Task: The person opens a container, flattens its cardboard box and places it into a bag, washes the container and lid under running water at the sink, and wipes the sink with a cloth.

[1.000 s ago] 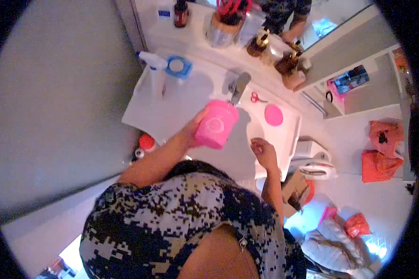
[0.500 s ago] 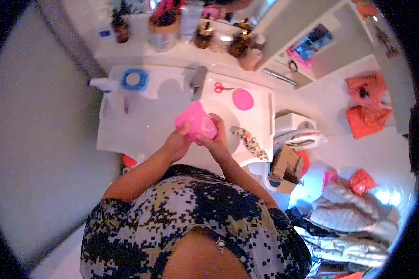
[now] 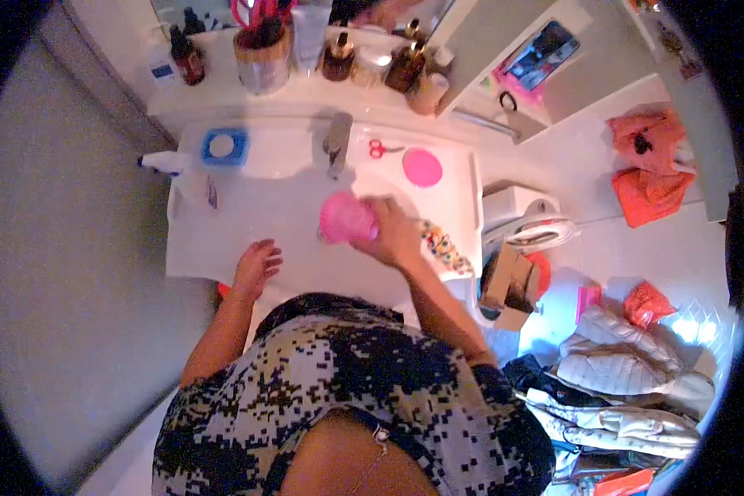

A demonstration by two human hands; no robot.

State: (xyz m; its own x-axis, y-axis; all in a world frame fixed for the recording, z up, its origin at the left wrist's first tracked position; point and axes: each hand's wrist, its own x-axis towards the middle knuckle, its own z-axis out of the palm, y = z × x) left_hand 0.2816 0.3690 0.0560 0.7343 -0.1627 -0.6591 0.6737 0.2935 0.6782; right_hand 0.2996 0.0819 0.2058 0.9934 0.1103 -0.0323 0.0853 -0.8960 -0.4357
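Note:
Over the white sink basin [image 3: 215, 240], my right hand [image 3: 395, 233] is wrapped round a pink cup-like container [image 3: 345, 218], gripping its right side. The container is tilted, and its far side is hidden from me. My left hand [image 3: 259, 269] hangs apart from it above the basin's front edge, fingers spread and holding nothing. Just right of my right hand lies a patterned fabric band [image 3: 446, 250]. Behind the container stand the grey faucet [image 3: 336, 145], red-handled scissors [image 3: 382, 149] and a flat pink disc [image 3: 422, 168].
At the back left are a blue soap dish [image 3: 237, 155] with white soap and a white bottle [image 3: 165, 162]. Bottles and a brush holder [image 3: 263, 62] line the ledge. A phone [image 3: 546, 56] leans in the right shelf; a cardboard box [image 3: 512, 281] sits below right.
My left hand has let go of the pink container and moved left and down, its fingers opening. My right hand keeps hold of the container, which has turned. The view has shifted slightly.

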